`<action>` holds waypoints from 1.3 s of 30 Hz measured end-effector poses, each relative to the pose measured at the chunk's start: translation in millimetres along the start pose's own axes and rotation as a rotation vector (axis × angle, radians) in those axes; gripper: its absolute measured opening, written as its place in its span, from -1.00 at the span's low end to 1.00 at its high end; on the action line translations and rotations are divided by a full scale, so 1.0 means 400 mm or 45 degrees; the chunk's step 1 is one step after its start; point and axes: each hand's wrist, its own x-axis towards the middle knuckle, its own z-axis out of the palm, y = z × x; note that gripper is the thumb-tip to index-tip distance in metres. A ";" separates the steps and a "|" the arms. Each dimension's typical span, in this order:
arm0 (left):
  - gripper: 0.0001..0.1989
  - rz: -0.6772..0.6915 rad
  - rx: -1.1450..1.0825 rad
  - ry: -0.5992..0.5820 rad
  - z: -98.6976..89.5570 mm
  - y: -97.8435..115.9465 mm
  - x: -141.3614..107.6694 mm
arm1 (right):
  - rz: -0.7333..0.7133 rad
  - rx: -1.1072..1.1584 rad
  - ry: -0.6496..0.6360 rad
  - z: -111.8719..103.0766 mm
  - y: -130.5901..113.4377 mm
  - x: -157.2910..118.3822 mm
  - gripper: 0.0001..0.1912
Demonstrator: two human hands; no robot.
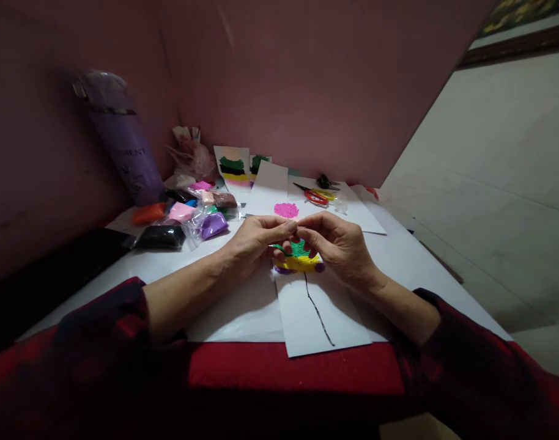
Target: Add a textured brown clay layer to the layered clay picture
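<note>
My left hand [261, 239] and my right hand [337, 244] meet at the fingertips above a sheet of white paper [298, 324]. Thumb and fingers of each are pinched together; whatever lies between them is too small or hidden to make out. Beneath the hands, the paper bears a colourful clay picture [302, 261] with green, yellow and purple parts, partly covered by my fingers. A textured pink clay patch [286, 210] shows just beyond the fingertips. From the picture's lower edge a wavy black line [317, 310] runs down the paper.
Several bagged clay packs, among them a black one [161, 237] and a purple one [214, 226], lie left. Behind them leans a purple bottle [126, 146]. Red-handled scissors [316, 197] rest at the back, near painted cards [232, 171]. A pink wall [279, 79] rises behind.
</note>
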 end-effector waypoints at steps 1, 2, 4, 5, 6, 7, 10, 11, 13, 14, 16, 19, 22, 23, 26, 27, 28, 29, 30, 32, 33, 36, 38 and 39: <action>-0.67 -0.006 0.000 -0.001 0.000 0.000 0.000 | -0.004 -0.016 0.001 -0.001 0.000 -0.001 -0.84; -0.69 -0.004 0.002 0.006 0.001 0.000 0.000 | -0.007 -0.022 -0.001 -0.002 0.001 -0.001 -0.85; -0.72 0.020 0.015 0.026 0.000 -0.002 0.001 | -0.012 -0.003 -0.012 -0.002 0.003 -0.002 -0.86; -0.73 0.038 0.022 0.037 -0.002 -0.003 0.002 | -0.014 0.018 -0.024 -0.002 0.004 -0.002 -0.86; -0.73 0.052 0.030 0.045 -0.003 -0.003 0.004 | -0.014 0.040 -0.038 -0.001 0.005 -0.001 -0.85; -0.73 0.062 0.038 0.050 -0.004 -0.004 0.005 | -0.013 0.060 -0.051 0.000 0.006 -0.001 -0.85; -0.71 0.068 0.052 0.045 -0.004 -0.004 0.006 | 0.001 0.082 -0.052 0.002 0.006 0.000 -0.84; -0.70 0.066 0.055 0.043 -0.003 -0.003 0.006 | 0.006 0.077 -0.042 0.002 0.006 0.000 -0.85; -0.72 0.064 0.057 0.043 -0.001 -0.001 0.005 | 0.013 0.060 -0.026 0.003 0.005 -0.001 -0.84; -0.75 0.062 0.057 0.045 0.001 0.000 0.004 | 0.015 0.049 -0.023 0.003 0.004 -0.002 -0.83; -0.83 0.064 0.060 0.057 0.004 0.001 0.004 | 0.017 0.033 -0.025 0.003 0.002 -0.004 -0.84; -0.93 0.102 0.095 0.117 0.008 0.002 0.006 | 0.027 0.069 -0.015 0.004 -0.003 -0.003 -0.87; -0.94 0.160 0.096 0.233 0.011 0.005 0.007 | 0.074 0.121 0.056 0.003 -0.008 0.004 -0.90; -0.94 0.172 0.083 0.278 0.011 0.007 0.008 | 0.100 0.139 0.090 0.002 -0.009 0.007 -0.90; -0.94 0.178 0.039 0.402 0.010 0.014 0.007 | 0.190 0.205 0.192 -0.004 -0.008 0.018 -0.89; -0.94 0.177 0.030 0.423 0.009 0.016 0.007 | 0.213 0.225 0.215 -0.006 -0.007 0.020 -0.88; -0.94 0.174 0.023 0.430 0.008 0.018 0.006 | 0.232 0.239 0.230 -0.008 -0.005 0.022 -0.87; -0.94 0.169 0.021 0.423 0.007 0.019 0.005 | 0.246 0.247 0.235 -0.009 -0.003 0.024 -0.85; -0.95 0.163 0.021 0.406 0.006 0.020 0.004 | 0.258 0.250 0.230 -0.010 -0.001 0.024 -0.83; -0.93 0.143 0.019 0.349 0.006 0.020 0.002 | 0.278 0.249 0.203 -0.011 -0.001 0.024 -0.79; -0.92 0.130 0.016 0.314 0.006 0.020 0.001 | 0.286 0.250 0.184 -0.011 -0.001 0.023 -0.77; -0.85 0.098 0.001 0.215 0.008 0.016 -0.002 | 0.292 0.296 0.116 -0.009 -0.006 0.020 -0.73; -0.79 0.083 -0.019 0.180 0.010 0.014 -0.003 | 0.289 0.352 0.059 -0.006 -0.009 0.018 -0.69; -0.76 0.079 -0.028 0.168 0.010 0.012 -0.002 | 0.289 0.379 0.029 -0.005 -0.010 0.017 -0.67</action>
